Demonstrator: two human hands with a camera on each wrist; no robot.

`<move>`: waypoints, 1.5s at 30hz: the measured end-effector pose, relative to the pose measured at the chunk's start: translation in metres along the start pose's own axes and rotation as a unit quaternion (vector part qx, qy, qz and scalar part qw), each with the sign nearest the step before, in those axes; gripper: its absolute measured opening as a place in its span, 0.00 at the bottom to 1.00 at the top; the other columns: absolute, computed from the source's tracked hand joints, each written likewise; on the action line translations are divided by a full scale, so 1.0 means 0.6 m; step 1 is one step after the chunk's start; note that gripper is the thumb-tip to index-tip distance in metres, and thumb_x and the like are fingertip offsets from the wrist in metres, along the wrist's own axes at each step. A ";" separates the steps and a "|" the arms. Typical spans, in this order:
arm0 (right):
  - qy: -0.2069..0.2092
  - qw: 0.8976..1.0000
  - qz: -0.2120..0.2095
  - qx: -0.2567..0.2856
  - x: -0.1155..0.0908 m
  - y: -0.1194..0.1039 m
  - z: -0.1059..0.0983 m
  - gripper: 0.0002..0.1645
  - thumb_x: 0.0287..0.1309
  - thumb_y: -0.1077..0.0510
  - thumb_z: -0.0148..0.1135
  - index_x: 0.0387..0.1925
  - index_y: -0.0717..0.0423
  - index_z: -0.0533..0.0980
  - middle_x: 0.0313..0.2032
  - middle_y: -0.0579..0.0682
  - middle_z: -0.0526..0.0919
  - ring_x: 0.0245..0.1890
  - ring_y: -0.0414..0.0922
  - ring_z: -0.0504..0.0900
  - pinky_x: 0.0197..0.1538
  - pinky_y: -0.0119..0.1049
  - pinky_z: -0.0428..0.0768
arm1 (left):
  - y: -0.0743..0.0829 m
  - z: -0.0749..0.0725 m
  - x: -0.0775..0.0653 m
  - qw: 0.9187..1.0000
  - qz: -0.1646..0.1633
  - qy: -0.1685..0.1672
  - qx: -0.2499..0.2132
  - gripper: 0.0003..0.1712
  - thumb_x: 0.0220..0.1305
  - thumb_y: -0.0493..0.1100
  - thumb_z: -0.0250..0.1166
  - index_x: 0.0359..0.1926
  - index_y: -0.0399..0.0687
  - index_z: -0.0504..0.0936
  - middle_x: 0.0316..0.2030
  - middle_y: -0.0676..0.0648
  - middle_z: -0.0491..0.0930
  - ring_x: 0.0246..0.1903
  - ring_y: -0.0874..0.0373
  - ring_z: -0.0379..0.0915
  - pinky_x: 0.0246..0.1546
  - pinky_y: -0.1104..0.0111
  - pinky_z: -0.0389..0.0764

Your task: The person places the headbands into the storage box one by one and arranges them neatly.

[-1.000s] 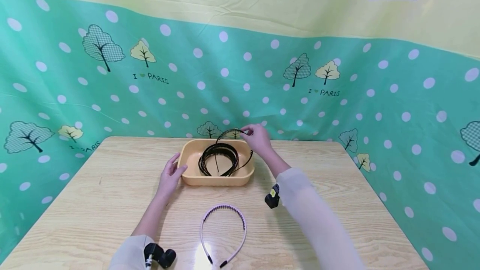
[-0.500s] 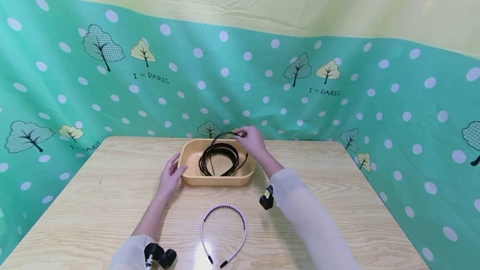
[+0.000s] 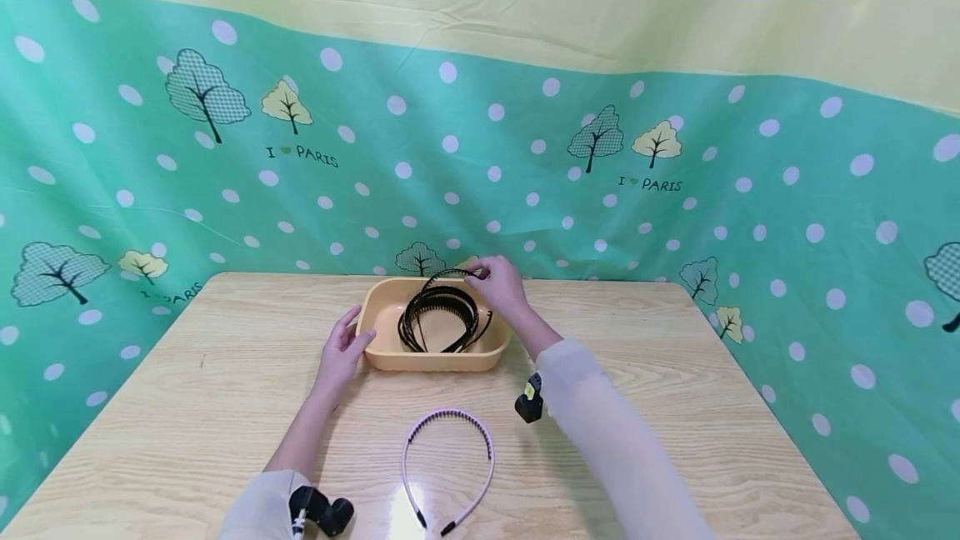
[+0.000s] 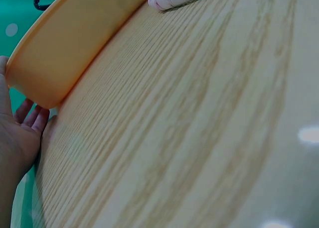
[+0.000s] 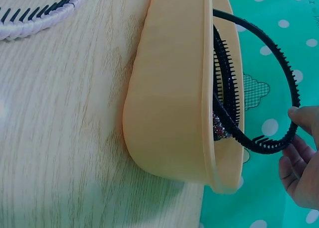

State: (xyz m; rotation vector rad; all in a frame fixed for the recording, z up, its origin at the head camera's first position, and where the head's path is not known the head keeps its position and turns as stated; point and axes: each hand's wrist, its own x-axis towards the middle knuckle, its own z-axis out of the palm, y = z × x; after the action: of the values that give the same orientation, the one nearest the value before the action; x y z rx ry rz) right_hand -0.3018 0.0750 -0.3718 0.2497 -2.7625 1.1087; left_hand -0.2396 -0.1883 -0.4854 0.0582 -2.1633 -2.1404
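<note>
At the back of the table, a light orange plastic basin (image 3: 435, 362) holds several black headbands (image 3: 405, 327). My right hand (image 3: 501, 286) pinches a toothed black headband (image 5: 285, 58) by its curved top, seen best in the right wrist view. That headband stands up above the rim, its lower ends down inside the basin among the others. My left hand (image 3: 337, 361) grips the basin's left end, thumb near the rim and fingers around the outside. Nearer me, a lilac headband (image 3: 447, 412) with dark teeth lies flat on the table, its black tips toward me.
Wood-grain table (image 3: 225, 390) runs under everything. A green and yellow patterned cloth (image 3: 480, 140) hangs right behind the table's back edge and along the sides. Small black cameras (image 3: 530, 398) are strapped at both wrists.
My right hand has moved slightly left and down, lowering the black headband a little into the basin. The left hand, basin and lilac headband stay in place.
</note>
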 end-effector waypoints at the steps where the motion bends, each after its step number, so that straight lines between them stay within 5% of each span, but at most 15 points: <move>1: 0.000 1.000 0.000 -0.001 0.000 0.000 0.001 0.12 0.55 0.54 0.65 0.42 0.50 0.81 0.38 0.50 0.78 0.37 0.45 0.75 0.33 0.31 0.77 | 0.000 0.000 0.000 1.000 -0.001 0.000 0.001 0.35 0.66 0.45 0.58 0.71 0.53 0.55 0.66 0.37 0.62 0.49 0.71 0.65 0.45 0.88 0.71; 24: 0.040 0.999 -0.021 0.026 0.000 -0.006 0.025 0.12 0.57 0.57 0.64 0.43 0.55 0.82 0.34 0.52 0.74 0.33 0.44 0.70 0.29 0.30 0.70 | -0.001 -0.002 0.001 1.000 -0.001 0.004 0.009 0.34 0.66 0.46 0.58 0.70 0.55 0.56 0.66 0.38 0.63 0.49 0.72 0.65 0.45 0.88 0.71; 45: 0.039 0.998 -0.011 0.049 0.000 0.006 0.049 0.12 0.59 0.60 0.61 0.44 0.58 0.80 0.37 0.53 0.70 0.35 0.45 0.71 0.35 0.32 0.76 | -0.002 -0.002 0.002 1.000 -0.003 0.005 -0.004 0.34 0.66 0.44 0.58 0.70 0.55 0.57 0.66 0.38 0.63 0.48 0.73 0.66 0.45 0.88 0.72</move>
State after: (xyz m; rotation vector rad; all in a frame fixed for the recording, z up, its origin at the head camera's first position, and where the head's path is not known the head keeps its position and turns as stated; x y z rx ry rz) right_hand -0.3051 0.0573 -0.3954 0.2411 -2.6350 1.2242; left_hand -0.2410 -0.1895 -0.4868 0.0744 -2.1519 -2.1479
